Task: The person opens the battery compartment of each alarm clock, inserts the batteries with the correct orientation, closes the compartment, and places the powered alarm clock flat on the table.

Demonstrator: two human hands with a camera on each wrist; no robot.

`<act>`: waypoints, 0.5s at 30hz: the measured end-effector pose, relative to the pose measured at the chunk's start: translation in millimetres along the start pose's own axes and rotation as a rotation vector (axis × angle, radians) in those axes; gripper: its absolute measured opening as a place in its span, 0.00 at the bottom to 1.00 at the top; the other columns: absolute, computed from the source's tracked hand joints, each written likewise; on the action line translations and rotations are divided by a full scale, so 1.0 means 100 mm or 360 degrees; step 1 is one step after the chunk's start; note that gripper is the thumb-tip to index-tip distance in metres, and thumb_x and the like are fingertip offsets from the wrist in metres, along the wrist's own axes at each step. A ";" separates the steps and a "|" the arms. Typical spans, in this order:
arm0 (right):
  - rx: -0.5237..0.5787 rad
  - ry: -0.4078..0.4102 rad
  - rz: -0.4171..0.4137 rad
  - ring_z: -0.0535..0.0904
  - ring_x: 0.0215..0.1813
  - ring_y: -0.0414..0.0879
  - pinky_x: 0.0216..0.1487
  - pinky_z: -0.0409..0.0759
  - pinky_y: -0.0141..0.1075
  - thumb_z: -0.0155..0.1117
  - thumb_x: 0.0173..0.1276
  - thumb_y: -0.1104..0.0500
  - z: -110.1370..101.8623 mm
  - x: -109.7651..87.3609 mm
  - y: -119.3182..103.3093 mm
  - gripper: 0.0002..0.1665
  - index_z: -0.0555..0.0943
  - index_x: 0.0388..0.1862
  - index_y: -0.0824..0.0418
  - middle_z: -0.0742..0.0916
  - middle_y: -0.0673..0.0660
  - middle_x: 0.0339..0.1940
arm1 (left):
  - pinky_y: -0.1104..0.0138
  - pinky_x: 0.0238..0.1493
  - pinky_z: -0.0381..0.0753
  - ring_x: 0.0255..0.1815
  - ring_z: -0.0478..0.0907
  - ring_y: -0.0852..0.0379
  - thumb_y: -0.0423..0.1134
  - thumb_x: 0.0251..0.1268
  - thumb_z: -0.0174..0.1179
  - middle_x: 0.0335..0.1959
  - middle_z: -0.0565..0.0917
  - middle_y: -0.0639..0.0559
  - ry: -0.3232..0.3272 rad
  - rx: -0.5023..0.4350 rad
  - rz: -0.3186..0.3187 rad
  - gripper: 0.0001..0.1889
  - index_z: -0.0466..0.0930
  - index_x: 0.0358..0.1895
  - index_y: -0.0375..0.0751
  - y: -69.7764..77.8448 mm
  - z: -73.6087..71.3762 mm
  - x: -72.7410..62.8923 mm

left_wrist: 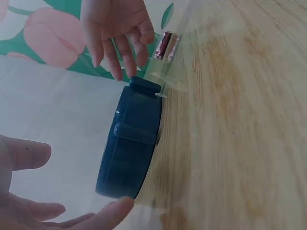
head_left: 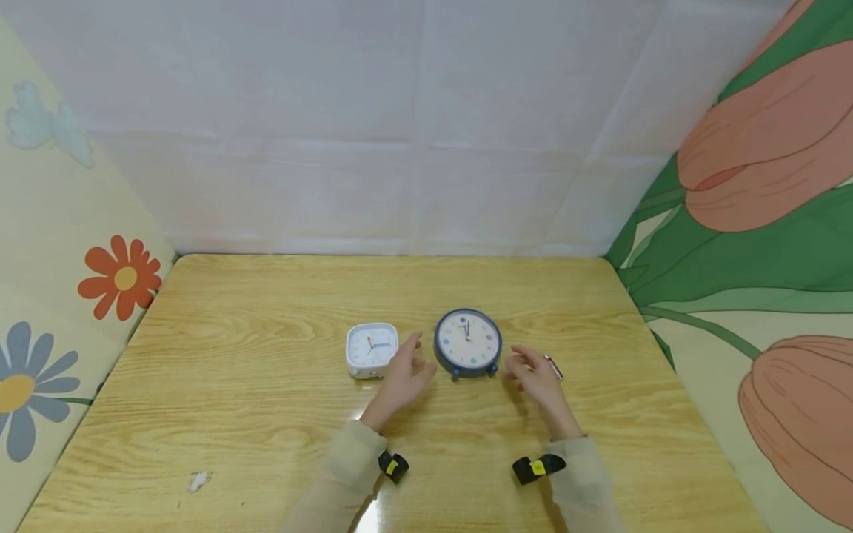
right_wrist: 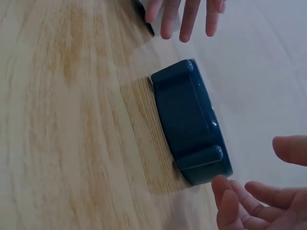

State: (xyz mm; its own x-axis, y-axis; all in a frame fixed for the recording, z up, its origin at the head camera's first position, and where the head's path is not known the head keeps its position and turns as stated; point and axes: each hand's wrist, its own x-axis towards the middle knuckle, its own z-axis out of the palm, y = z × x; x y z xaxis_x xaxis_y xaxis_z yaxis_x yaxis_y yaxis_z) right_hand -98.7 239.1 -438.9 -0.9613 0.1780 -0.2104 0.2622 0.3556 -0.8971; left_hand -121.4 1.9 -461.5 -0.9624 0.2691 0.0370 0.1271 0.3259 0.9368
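Observation:
A round blue alarm clock [head_left: 469, 339] lies face up on the table, its two short legs pointing toward me. My left hand [head_left: 406, 374] is just left of it, fingers loosely bent and holding nothing. On the other side, my right hand [head_left: 536, 377] hovers with relaxed fingers and an empty palm. In the wrist views, fingertips of each hand come close to the clock's blue side [right_wrist: 180, 115]; whether they touch it I cannot tell. A white rounded-square alarm clock [head_left: 371, 346] is left of my left hand, which covers its right edge slightly.
A small dark red and white cylinder, like a battery [head_left: 553, 367], lies right beside my right hand. The wooden table [head_left: 253, 311] meets a white sheet [head_left: 413, 148] at the back. A pale worn patch [head_left: 198, 481] marks the front left.

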 end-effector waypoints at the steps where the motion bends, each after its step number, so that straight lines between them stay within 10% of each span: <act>1: 0.0004 -0.0011 0.0014 0.79 0.34 0.48 0.33 0.76 0.36 0.53 0.67 0.64 0.00 0.02 0.00 0.25 0.65 0.60 0.75 0.78 0.68 0.45 | 0.51 0.49 0.74 0.47 0.75 0.39 0.36 0.59 0.57 0.58 0.66 0.27 0.0004 0.0001 -0.0027 0.35 0.53 0.66 0.27 0.00 0.01 0.02; 15: 0.0050 -0.0106 0.0210 0.76 0.48 0.57 0.38 0.78 0.35 0.50 0.70 0.59 -0.01 0.28 0.02 0.31 0.57 0.66 0.74 0.72 0.72 0.57 | 0.52 0.55 0.69 0.54 0.69 0.41 0.42 0.61 0.57 0.63 0.62 0.31 -0.0030 0.0018 -0.0336 0.38 0.47 0.70 0.32 0.00 0.15 0.25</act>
State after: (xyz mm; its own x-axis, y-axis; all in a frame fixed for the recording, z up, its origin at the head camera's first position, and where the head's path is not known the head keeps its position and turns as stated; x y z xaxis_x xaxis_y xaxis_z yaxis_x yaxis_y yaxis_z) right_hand -125.4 245.2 -446.1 -0.9223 0.1597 -0.3520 0.3852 0.3041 -0.8713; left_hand -141.8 21.9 -465.7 -0.9633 0.2108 -0.1663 -0.0740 0.3869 0.9192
